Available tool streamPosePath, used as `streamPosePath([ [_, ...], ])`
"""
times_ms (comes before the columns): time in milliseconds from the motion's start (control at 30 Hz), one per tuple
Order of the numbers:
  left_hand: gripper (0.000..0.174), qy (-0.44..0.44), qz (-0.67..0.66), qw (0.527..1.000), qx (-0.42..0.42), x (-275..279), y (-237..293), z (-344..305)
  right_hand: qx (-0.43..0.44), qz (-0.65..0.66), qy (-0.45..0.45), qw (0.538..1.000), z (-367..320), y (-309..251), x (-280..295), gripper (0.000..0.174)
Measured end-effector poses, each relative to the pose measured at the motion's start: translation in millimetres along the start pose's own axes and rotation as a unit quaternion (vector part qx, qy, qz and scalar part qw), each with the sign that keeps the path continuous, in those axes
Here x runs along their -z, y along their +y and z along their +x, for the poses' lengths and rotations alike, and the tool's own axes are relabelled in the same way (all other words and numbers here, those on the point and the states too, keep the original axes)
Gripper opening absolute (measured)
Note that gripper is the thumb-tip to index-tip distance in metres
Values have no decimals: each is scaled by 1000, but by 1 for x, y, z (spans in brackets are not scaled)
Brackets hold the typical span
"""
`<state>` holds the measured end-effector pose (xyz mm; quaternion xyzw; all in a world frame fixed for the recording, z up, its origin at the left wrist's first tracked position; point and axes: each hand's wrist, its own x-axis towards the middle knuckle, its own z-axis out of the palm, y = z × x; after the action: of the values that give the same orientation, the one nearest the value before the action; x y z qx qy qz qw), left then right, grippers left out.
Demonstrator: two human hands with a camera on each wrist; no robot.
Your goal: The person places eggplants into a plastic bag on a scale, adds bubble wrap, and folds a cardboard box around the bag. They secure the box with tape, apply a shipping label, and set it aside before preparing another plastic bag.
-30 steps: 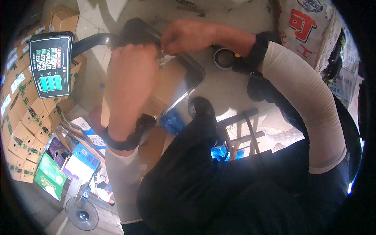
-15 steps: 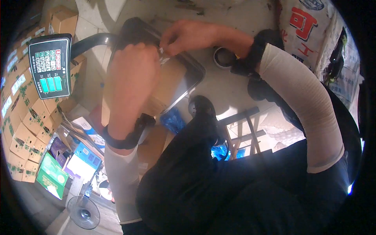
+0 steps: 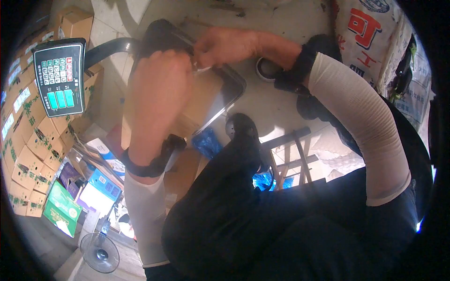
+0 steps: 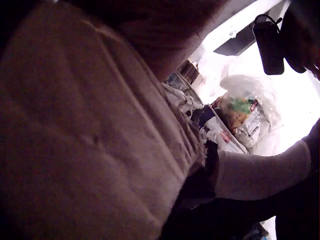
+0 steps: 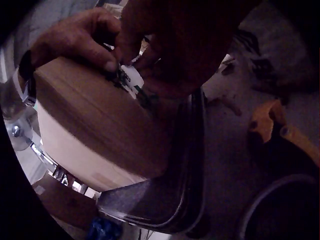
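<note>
A cardboard box (image 3: pixel 201 96) lies on the dark platform (image 3: pixel 236 84) of a scale. My left hand (image 3: pixel 161 82), back up, is over the box; the right wrist view shows this left hand (image 5: pixel 82 40) with thumb and fingers pinching the edge of a small white slip with dark and green print (image 5: pixel 131 79). From the other side my right hand (image 3: pixel 227 46) meets it, its curled fingers pinching the same slip at the box's edge. The right hand (image 5: pixel 175 47) partly hides the slip. In the left wrist view, box cardboard (image 4: pixel 95 130) fills much of the picture.
The scale's keypad display (image 3: pixel 60 79) stands at the left, before stacked cartons (image 3: pixel 35 150). A tape roll (image 3: pixel 268 69) lies on the floor beside the right wrist; a yellow-handled tool (image 5: pixel 282 130) is near it. Below are a blue bag (image 3: pixel 206 144) and wooden stool (image 3: pixel 295 154).
My right hand drew back slightly, showing crumpled white material, then closed in beside the left fingers again. The left hand and box have hardly moved.
</note>
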<state>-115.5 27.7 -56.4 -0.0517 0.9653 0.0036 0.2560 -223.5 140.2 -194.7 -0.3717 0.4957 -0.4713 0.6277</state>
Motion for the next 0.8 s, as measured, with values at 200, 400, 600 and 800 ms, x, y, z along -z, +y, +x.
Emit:
streamPosePath([
  [200,11,-7,5,1000,7,0,1,1,-10,0,-20,1000,0,1,-1,33],
  [400,9,16,1,1000,-22,-2,0,1,-91,109,-13,990,4,9,-7,35],
  [600,8,31,-39,998,-37,1,0,1,-150,219,-3,964,9,10,-17,19],
  [800,8,30,-51,998,-35,1,1,0,-233,251,-3,939,26,29,-20,22],
])
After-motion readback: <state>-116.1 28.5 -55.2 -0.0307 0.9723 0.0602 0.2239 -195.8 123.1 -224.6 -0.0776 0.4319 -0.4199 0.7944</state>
